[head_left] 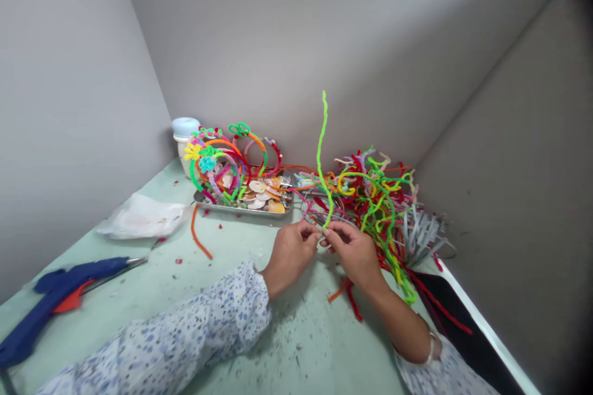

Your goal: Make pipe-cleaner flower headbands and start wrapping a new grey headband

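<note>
A bright green pipe cleaner (320, 148) stands upright from between my fingertips, its lower end pinched there. My left hand (291, 253) is closed, thumb and forefinger pressed together at its base. Opposite it, my right hand (354, 254) pinches the same end, and the two hands nearly touch. A thin pale strip or wire shows at the fingertips, partly hidden by them. Behind my hands, a heap of multicoloured pipe cleaners (370, 191) spreads to the right. Finished-looking hoops wrapped in coloured pipe cleaner (222, 166) stand at the back left.
A metal tray (245, 210) holds round pieces. A lidded jar (185, 136) stands behind a plastic bag (143, 217). At the left lies a blue glue gun (50, 302). An orange strand (198, 237), grey strips (421, 231) and a dark panel (451, 315) are also there.
</note>
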